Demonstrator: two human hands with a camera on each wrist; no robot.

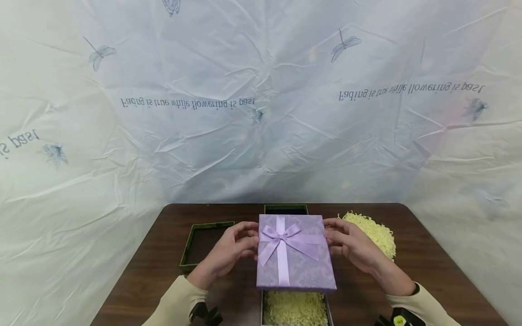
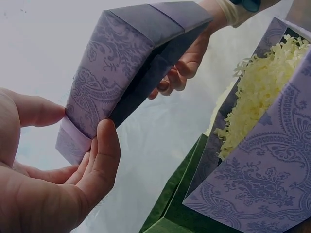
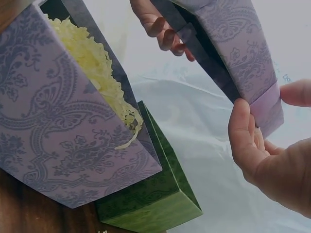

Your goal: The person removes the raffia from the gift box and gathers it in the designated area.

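Observation:
A purple patterned lid with a lilac ribbon bow is held up level between both hands. The left hand grips its left side, and the right hand grips its right side. In the left wrist view, the left thumb and fingers pinch the lid's wall. The right wrist view has the right hand pinching the opposite wall. Below and nearer stands the purple box, apart from the lid and filled with pale yellow shredded paper.
On the brown table, a shallow green-edged tray or lid lies at left. Behind the purple lid is a green box, mostly hidden. A heap of yellow shredded paper lies at right. A printed white sheet hangs around the table.

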